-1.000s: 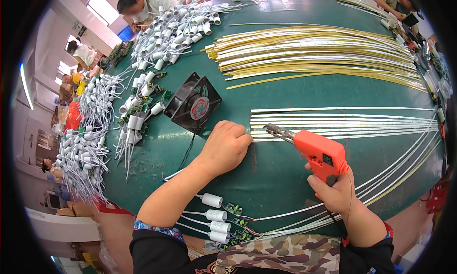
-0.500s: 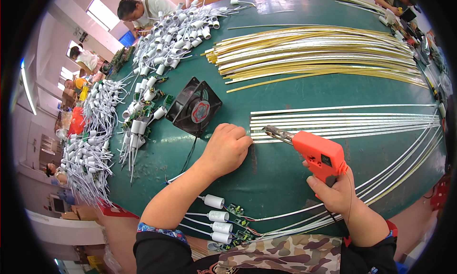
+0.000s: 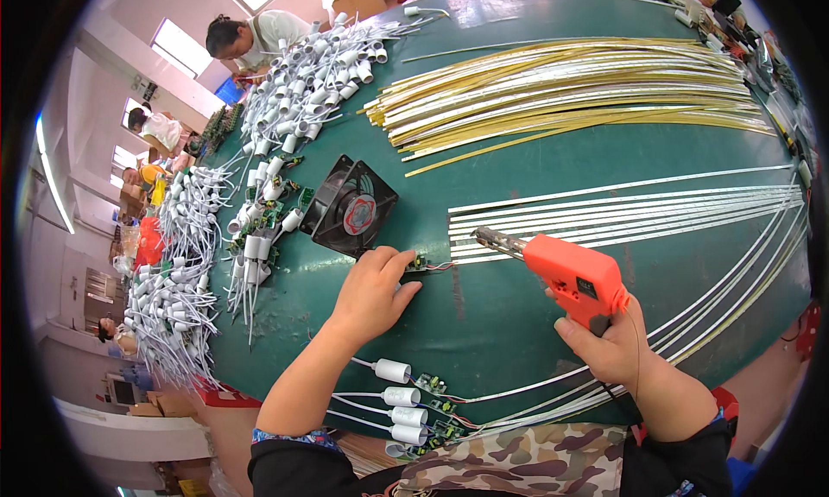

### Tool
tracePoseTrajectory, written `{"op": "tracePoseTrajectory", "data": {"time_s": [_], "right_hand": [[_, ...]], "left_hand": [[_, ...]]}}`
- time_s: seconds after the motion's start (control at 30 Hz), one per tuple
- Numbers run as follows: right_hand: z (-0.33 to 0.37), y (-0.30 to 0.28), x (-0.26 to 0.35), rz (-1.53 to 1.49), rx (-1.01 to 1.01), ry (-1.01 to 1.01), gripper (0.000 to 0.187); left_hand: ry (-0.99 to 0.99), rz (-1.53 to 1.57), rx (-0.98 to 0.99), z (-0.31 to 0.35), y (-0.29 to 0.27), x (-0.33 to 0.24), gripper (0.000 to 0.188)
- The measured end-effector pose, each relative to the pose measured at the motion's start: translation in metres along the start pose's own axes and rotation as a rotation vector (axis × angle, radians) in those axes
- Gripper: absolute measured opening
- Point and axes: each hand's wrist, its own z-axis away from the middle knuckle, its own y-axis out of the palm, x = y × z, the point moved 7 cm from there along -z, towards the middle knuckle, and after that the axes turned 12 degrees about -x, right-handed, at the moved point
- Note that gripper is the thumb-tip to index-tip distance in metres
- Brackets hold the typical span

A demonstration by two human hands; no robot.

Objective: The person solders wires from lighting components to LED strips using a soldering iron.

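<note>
My left hand (image 3: 371, 297) is curled beside the black fan, with a small green circuit board (image 3: 417, 262) at its fingertips. Much of what lies under the fingers is hidden. Thin reddish wires run from that board to the left end of an LED strip (image 3: 484, 258). In my right hand (image 3: 609, 346) is an orange soldering gun (image 3: 574, 272), gripped by its handle. Its metal tip (image 3: 496, 238) points left, over the left ends of the row of white strips (image 3: 622, 225).
The black fan (image 3: 352, 205) stands beyond my left hand. White lamp caps (image 3: 402, 397) with boards wired to strips lie near me. Piles of wired caps (image 3: 302, 91) fill the left side; yellow-backed strips (image 3: 561, 91) lie at the back. A co-worker (image 3: 255, 44) sits far left.
My left hand has moved left, away from the strip ends, and the circuit board with its wires now shows beside it. My right hand and the soldering gun have hardly moved.
</note>
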Motion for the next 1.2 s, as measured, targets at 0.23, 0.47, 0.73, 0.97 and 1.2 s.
{"op": "tracePoseTrajectory", "data": {"time_s": [0.23, 0.47, 0.73, 0.97, 1.2], "right_hand": [[0.001, 0.002, 0.002, -0.035, -0.019, 0.017, 0.043], [0.009, -0.012, -0.005, -0.112, -0.092, 0.111, 0.058], [0.006, -0.026, 0.005, -0.197, -0.219, 0.057, 0.058], [0.003, -0.027, 0.004, -0.194, -0.256, 0.043, 0.061], [0.003, -0.023, 0.010, -0.253, -0.212, 0.090, 0.062]], "left_hand": [[-0.115, 0.016, 0.030, 0.003, -0.002, 0.008, 0.021], [-0.048, 0.135, 0.072, -0.006, -0.045, -0.029, 0.019], [0.058, 0.500, 0.529, 0.055, -0.083, -0.070, 0.036], [-0.442, 0.413, 0.444, 0.051, -0.087, 0.032, 0.036], [-0.568, -0.477, -0.287, 0.054, -0.151, 0.193, 0.029]]}}
